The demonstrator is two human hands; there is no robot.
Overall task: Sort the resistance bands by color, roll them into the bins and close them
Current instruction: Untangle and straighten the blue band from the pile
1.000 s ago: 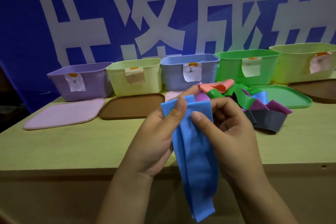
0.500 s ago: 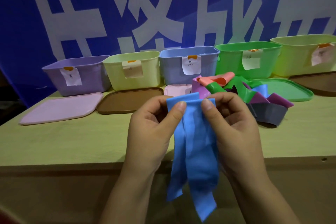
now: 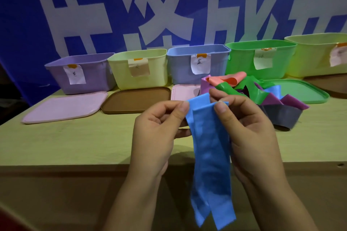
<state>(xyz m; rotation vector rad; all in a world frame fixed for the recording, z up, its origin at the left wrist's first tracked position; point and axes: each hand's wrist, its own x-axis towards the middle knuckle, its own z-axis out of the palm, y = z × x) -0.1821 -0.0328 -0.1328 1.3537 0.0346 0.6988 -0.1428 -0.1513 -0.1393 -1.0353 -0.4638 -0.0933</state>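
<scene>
Rolling is about to start: left hand [image 3: 157,129] and right hand [image 3: 244,129] pinch the blue band [image 3: 210,152] top; next, wind it tight for the blue bin [image 3: 197,63].

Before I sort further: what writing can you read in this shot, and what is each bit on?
"蓝": handwritten on the white label of the blue bin.
Labels on the purple bin, yellow bin, green bin and far-right yellow-green bin: handwriting too faint or blurred to read.
Blue banner: large white characters, cropped, not fully readable.
</scene>
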